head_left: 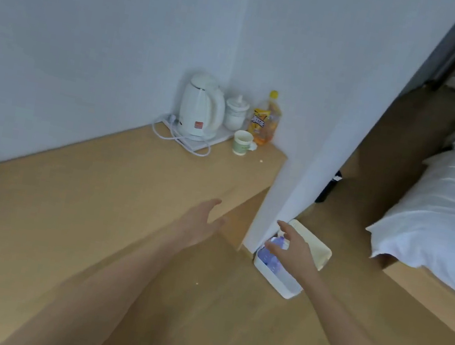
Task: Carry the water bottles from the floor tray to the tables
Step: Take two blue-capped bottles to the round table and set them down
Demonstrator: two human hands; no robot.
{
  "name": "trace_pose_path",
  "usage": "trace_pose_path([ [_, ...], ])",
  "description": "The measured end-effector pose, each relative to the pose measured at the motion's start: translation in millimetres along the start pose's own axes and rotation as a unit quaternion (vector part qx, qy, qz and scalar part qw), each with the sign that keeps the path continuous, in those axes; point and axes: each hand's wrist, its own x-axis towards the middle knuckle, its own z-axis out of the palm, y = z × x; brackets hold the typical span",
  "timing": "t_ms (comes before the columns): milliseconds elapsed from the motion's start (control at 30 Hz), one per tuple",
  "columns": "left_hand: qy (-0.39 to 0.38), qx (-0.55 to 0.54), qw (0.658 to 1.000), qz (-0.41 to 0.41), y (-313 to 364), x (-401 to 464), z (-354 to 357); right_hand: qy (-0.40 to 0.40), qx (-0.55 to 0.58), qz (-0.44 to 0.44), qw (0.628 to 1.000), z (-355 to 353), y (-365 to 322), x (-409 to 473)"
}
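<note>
We see a wooden tabletop [96, 195] at left (kettle [199, 109] in its corner); both hands, left hand [199, 225] and right hand [293, 251], reach with a wide grip over the floor tray [277, 280] at lower centre.

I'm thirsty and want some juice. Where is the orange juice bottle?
The orange juice bottle stands at the far right corner of the wooden table, against the wall, right of the white kettle and behind the paper cup.

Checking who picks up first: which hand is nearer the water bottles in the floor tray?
Right. The right hand hovers open just above the water bottles in the floor tray; the left hand is off to their left, by the table's edge.
</note>
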Motion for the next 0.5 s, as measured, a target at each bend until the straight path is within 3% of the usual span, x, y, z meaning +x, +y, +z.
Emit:
trace_pose_path([
  [100, -0.06, -0.012, 0.998, 0.011, 57.3, 15.4, 54.2, 0.035, 0.006, 0.049, 0.998, -52.5, 53.6, -8.6],
  [300, -0.151, -0.003, 0.988, 0.028, 103.0, 46.7, 135.2, 0.054, 0.009, 0.143, 0.988, -104.2, 132.6, -9.3],
  [500, -0.169, -0.022, 0.985, 0.034, 139.3, 107.9, 188.0, 0.05, 0.037, 0.209, 0.976, -135.9, 188.8, 23.3],
])
